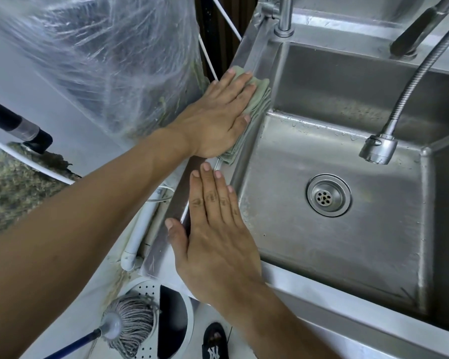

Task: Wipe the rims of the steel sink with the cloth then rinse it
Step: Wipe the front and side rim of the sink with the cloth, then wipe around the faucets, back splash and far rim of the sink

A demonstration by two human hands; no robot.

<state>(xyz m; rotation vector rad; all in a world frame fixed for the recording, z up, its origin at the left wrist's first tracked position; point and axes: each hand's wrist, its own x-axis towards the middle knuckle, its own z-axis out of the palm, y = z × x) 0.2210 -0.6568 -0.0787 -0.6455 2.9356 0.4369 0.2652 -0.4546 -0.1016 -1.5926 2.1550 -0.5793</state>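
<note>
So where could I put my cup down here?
The basin floor around the drain is bare. The left rim is crowded: left hand on the cloth, right hand nearer.

Utility corner, lit evenly with soft daylight.
Crinkled clear plastic sheeting [109,60] hangs at left; a grey string mop [130,325] rests in a white round bucket [189,322] on pale floor [70,320].

- cloth [259,99]: pale sage green
- sink [347,244]: brushed silver-grey steel
- mop head [134,325]: grey strands
- mop handle [70,345]: blue
- shoe [215,343]: black, white logo
- pipe [140,229]: white
</note>
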